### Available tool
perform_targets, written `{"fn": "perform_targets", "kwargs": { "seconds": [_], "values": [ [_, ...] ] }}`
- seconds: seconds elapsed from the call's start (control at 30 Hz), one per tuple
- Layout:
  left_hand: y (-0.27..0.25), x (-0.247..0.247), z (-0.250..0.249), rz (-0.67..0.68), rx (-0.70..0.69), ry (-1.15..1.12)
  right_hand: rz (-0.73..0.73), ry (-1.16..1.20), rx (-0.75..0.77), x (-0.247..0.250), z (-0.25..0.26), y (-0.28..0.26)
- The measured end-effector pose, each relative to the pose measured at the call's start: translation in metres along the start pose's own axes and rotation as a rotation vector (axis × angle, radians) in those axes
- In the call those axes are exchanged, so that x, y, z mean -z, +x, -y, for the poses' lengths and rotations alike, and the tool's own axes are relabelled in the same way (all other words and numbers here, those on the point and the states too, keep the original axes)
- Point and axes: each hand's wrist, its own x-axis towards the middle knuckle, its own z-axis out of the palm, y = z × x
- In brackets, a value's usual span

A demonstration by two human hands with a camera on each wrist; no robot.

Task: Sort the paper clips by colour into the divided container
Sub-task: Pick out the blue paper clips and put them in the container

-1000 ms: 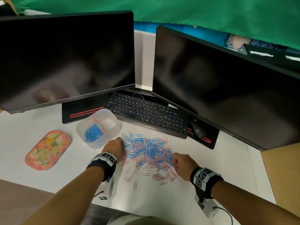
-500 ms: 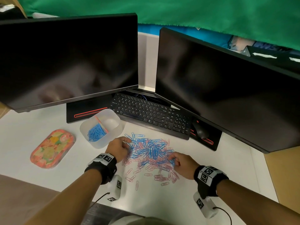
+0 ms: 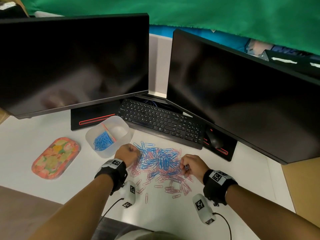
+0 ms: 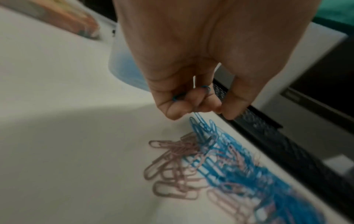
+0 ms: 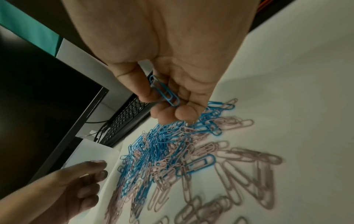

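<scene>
A heap of blue and pink paper clips [image 3: 159,161] lies on the white desk, pink ones strewn toward me. The translucent divided container [image 3: 110,135] stands left of it, blue clips [image 3: 103,143] in its near compartment. My left hand [image 3: 129,155] sits at the heap's left edge, its curled fingers holding blue clips [image 4: 205,89]. My right hand [image 3: 190,164] is at the heap's right edge and pinches a blue clip [image 5: 164,91] between thumb and fingers.
A black keyboard [image 3: 161,120] and mouse [image 3: 213,140] lie behind the heap under two dark monitors [image 3: 239,94]. A floral tray [image 3: 55,158] lies at the left. Wrist cables trail near the desk's front edge.
My left hand moved slightly into the heap's left edge. My right hand lifted a little, now with a blue clip in its fingers. The head view shifted slightly.
</scene>
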Motion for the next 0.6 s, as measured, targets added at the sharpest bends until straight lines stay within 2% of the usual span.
{"fn": "perform_targets", "kwargs": {
  "seconds": [0.13, 0.23, 0.37, 0.6],
  "values": [
    [0.002, -0.010, 0.001, 0.003, -0.057, 0.360, -0.013, -0.137, -0.014, -0.004, 0.000, 0.004],
    [0.003, -0.016, -0.001, 0.012, -0.086, 0.497, -0.048, -0.316, -0.008, -0.010, 0.000, 0.008],
    [0.001, -0.019, -0.003, 0.004, -0.115, 0.554, -0.174, -0.578, 0.112, -0.018, 0.002, 0.010],
    [-0.004, -0.015, -0.005, 0.028, -0.130, 0.500, -0.079, -0.959, 0.214, -0.035, 0.010, 0.017]
  ]
}}
